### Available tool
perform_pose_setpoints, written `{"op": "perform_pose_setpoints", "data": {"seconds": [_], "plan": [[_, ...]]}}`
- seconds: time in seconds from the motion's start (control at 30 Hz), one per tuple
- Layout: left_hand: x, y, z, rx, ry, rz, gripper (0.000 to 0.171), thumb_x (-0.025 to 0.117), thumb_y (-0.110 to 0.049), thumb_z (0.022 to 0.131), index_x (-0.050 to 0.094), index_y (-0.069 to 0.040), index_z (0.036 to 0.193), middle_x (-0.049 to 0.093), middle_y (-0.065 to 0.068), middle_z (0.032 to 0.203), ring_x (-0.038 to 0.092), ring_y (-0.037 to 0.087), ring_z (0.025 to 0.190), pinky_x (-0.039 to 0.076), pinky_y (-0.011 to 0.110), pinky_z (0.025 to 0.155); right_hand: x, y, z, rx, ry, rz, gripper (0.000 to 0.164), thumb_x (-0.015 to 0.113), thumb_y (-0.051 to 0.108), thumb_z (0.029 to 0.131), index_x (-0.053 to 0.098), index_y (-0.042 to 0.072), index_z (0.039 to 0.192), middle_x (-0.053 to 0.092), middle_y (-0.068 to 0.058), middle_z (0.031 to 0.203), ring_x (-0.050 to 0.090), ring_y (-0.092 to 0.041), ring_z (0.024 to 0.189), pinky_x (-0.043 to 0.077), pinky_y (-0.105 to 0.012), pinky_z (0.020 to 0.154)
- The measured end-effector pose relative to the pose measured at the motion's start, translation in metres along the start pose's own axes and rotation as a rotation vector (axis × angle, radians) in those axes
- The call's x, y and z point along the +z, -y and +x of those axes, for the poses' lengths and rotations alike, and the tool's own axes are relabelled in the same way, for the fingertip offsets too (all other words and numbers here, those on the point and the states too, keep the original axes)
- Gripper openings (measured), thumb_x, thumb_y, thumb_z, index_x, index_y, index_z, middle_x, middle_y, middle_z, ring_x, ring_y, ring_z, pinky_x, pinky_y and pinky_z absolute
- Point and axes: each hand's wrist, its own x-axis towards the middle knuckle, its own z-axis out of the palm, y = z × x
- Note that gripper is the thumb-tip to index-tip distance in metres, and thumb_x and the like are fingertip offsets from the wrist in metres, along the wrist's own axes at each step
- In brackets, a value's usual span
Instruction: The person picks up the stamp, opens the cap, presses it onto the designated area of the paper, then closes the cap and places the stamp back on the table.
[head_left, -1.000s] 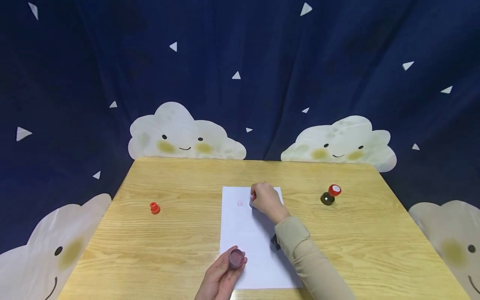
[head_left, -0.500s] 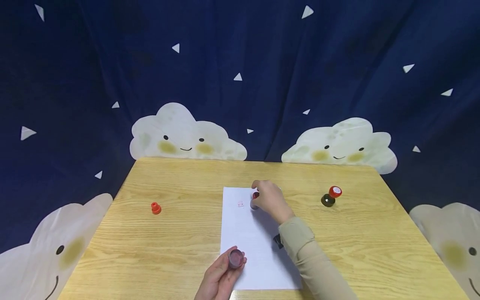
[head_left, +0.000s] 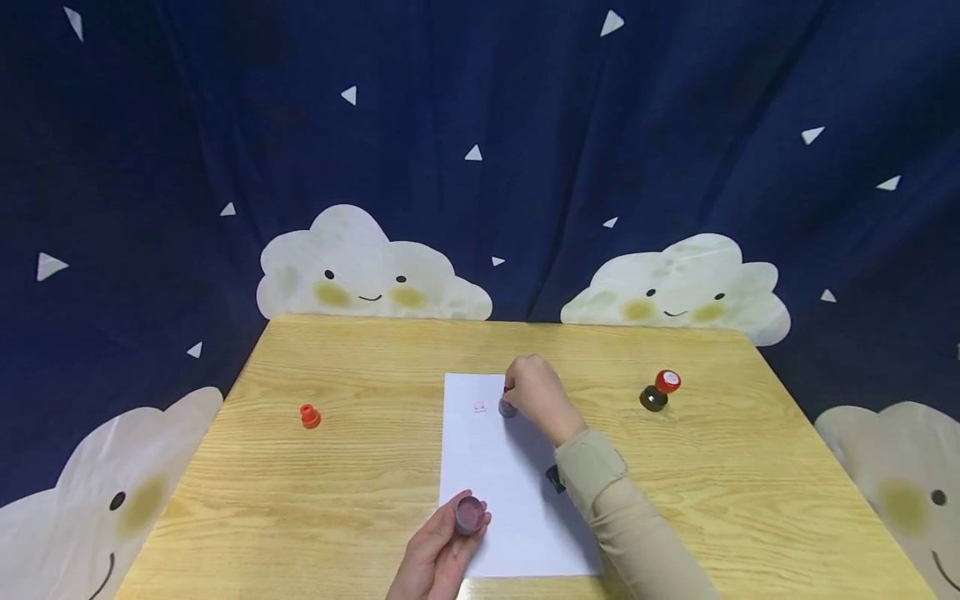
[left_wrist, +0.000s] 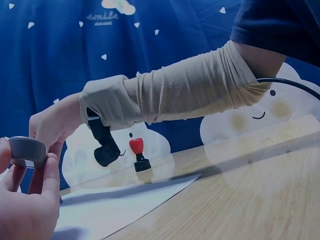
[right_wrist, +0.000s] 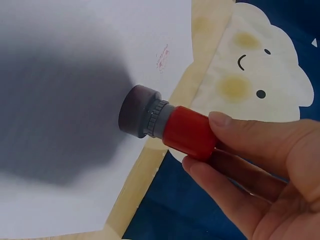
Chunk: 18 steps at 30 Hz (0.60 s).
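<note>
My right hand (head_left: 542, 400) pinches the red handle of a stamp (head_left: 507, 408) between thumb and fingers. In the right wrist view the stamp's dark round base (right_wrist: 136, 111) is right at the white paper (right_wrist: 60, 200), upright over the sheet. Beside it on the paper is a small red stamped print (head_left: 480, 407). Nearer the front edge, my left hand (head_left: 442, 550) holds a round dark stamp cap (head_left: 470, 515) in its fingers, hollow side facing up. The left wrist view shows this grey cap (left_wrist: 27, 150) between thumb and fingertips.
A second stamp (head_left: 655, 398) with a red knob and black base stands on the wooden table (head_left: 360, 500) at the right. A small red peg-like piece (head_left: 310, 417) sits at the left. A dark curtain (head_left: 420, 125) with clouds hangs behind the table.
Half a second ago the right fingers were raised a little, showing the red handle; now they close round it again. The left hand and cap stay nearly still.
</note>
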Motion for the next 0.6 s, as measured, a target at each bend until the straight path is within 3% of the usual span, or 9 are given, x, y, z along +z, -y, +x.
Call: {"op": "perform_pose_setpoints", "data": {"seconds": [0.37,0.6], "plan": [[-0.0043,-0.0002,0.001,0.011,0.058,0.019,0.036,0.027,-0.008,0.103,0.053,-0.004,0.127,0.051,0.017,0.127,0.048,0.026,0.124,0.027,0.031,0.112,0.0049,-0.0039,0.0004,-0.021,0.032,0.01,0.023,0.082,0.003,0.064,0.066,0.013,0.051,0.059,0.006,0.055,0.048,-0.01,0.055,0.044,-0.023,0.05],[-0.0038,-0.0013,0.0,0.015,0.018,0.026,0.033,0.032,-0.009,0.102,0.054,-0.002,0.125,0.05,0.018,0.126,0.048,0.027,0.124,0.028,0.031,0.112,0.0087,-0.0057,0.0003,-0.065,-0.008,0.023,0.025,0.081,0.003,0.063,0.065,0.013,0.048,0.058,0.006,0.053,0.045,-0.01,0.055,0.041,-0.022,0.049]]}}
